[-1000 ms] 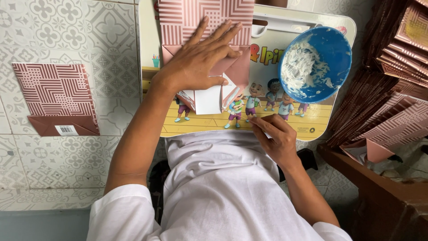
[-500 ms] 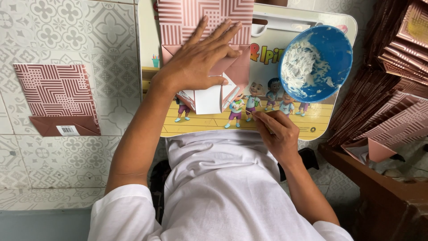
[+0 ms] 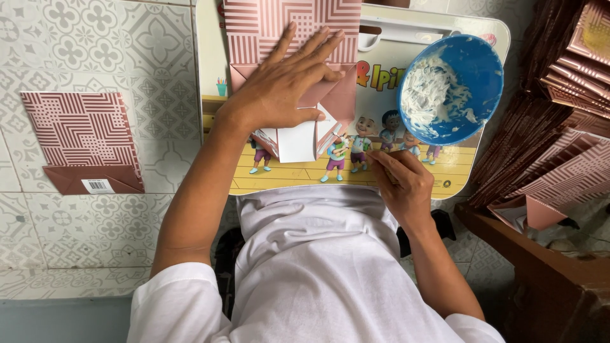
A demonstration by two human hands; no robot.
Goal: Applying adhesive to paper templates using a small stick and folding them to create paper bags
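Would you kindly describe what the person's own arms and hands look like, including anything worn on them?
Both arms are bare from the upper arm down, each coming out of a short white sleeve of a plain white garment. The left hand and the right hand are bare: no gloves, and no rings, watch or bracelets show from this side. No markings are visible on the sleeves.

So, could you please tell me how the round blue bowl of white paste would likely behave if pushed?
The round blue bowl looks like light plastic, so it would probably slide easily on the glossy cartoon-printed tray. It sits near the tray's edge, so it might tip off.
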